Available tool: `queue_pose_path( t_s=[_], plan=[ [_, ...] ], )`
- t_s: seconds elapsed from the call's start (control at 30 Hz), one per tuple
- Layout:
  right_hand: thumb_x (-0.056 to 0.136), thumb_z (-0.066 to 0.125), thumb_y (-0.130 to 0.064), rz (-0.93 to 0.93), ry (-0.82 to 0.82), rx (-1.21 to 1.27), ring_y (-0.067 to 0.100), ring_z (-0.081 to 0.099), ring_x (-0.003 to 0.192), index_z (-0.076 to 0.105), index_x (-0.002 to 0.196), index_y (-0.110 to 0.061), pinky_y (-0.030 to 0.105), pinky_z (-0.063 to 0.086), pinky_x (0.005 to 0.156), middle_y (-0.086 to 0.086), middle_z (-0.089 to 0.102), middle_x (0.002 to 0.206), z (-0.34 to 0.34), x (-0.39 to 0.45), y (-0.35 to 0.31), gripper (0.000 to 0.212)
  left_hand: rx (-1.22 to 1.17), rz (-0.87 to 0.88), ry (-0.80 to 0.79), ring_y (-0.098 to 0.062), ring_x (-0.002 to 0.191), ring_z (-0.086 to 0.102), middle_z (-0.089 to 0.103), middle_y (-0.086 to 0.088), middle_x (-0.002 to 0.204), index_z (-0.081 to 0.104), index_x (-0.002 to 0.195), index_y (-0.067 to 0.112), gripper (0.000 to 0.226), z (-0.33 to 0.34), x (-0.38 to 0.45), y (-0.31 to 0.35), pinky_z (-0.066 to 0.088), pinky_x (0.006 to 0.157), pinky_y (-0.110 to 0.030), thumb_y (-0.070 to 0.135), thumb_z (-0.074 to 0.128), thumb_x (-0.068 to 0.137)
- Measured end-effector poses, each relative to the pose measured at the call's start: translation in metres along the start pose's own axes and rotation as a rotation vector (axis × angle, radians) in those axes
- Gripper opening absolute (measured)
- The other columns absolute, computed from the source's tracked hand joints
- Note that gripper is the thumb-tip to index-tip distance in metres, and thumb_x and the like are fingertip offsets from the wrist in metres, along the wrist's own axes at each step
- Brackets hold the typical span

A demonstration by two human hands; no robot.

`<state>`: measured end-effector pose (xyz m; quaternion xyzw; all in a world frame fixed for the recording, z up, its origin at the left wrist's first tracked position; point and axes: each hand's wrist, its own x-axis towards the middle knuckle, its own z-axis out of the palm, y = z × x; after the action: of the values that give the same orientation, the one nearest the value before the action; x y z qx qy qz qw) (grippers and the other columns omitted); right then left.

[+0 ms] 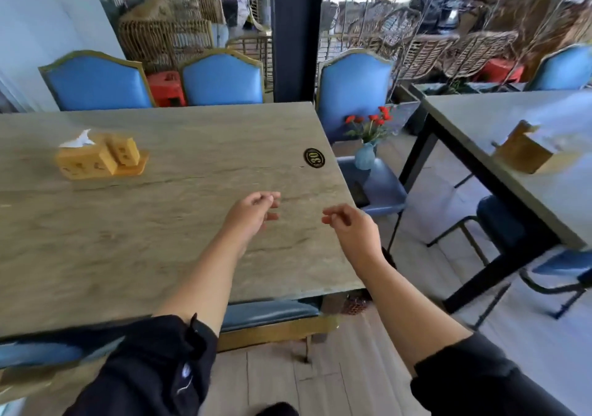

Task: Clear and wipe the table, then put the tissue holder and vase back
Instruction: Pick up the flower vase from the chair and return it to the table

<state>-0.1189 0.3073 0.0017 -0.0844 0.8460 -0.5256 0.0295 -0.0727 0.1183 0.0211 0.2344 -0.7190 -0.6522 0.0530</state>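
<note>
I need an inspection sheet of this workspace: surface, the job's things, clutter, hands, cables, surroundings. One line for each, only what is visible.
Surface: the table has a wood-grain top with a round black number plate near its right edge.
Job's things: the tissue holder stands on the table at the far left; the vase with red flowers stands on the seat of a blue chair beside the table, not on the table.
Clutter: nothing seen.
Hands: the left hand and the right hand hover over the table's right part, fingers loosely curled, holding nothing.
Cables: nothing seen.
Surroundings: blue chairs, a second table at right, rattan furniture beyond.
</note>
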Motion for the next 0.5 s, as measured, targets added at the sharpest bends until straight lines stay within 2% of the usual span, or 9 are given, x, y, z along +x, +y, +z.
queue_pose_path(
  t_s=[0.1,0.23,0.37,0.43,0.5],
  plan=[
    [0.092,0.052,-0.015,0.021,0.029,0.011,0.005,0.066,0.085,0.070,0.093,-0.025,0.024,0.050,0.070,-0.012,0.073,0.081,-0.038,0.012,0.022,0.020,0.002,0.002,-0.038,-0.008,0.071,0.061,0.065,0.004,0.097,0.063,0.104,0.022,0.023,0.045,0.014,0.015,0.035,0.058,-0.022,0.018,0.040,0.101],
    [0.089,0.056,-0.017,0.046,0.078,0.013,0.002,0.065,0.080,0.072,0.089,-0.027,0.021,0.052,0.070,-0.020,0.070,0.076,-0.079,0.048,0.053,0.018,-0.017,-0.011,-0.071,-0.008,0.074,0.063,0.066,0.004,0.097,0.063,0.093,0.025,0.024,0.102,0.050,0.027,0.035,0.059,-0.021,0.019,0.040,0.101],
    [0.087,0.060,-0.015,0.056,0.113,-0.009,-0.003,0.059,0.065,0.072,0.087,-0.027,0.007,0.043,0.054,-0.029,0.064,0.065,-0.111,0.106,0.082,0.017,-0.030,-0.017,-0.081,-0.007,0.074,0.063,0.066,0.004,0.096,0.063,0.094,0.025,0.025,0.157,0.097,0.031,0.036,0.060,-0.021,0.019,0.040,0.101],
    [0.087,0.059,-0.014,0.063,0.119,-0.014,-0.008,0.058,0.063,0.073,0.086,-0.026,0.006,0.041,0.053,-0.031,0.063,0.063,-0.123,0.138,0.097,0.018,-0.045,-0.034,-0.074,-0.009,0.077,0.063,0.066,0.001,0.101,0.063,0.099,0.024,0.024,0.184,0.126,0.031,0.038,0.062,-0.022,0.019,0.039,0.101],
    [0.088,0.058,-0.015,0.097,0.090,-0.013,-0.002,0.058,0.060,0.074,0.088,-0.025,0.007,0.040,0.050,-0.027,0.066,0.068,-0.134,0.171,0.110,0.019,-0.057,-0.062,-0.057,-0.008,0.078,0.064,0.066,0.000,0.103,0.063,0.103,0.023,0.024,0.211,0.154,0.031,0.039,0.063,-0.022,0.019,0.039,0.101]
  ],
)
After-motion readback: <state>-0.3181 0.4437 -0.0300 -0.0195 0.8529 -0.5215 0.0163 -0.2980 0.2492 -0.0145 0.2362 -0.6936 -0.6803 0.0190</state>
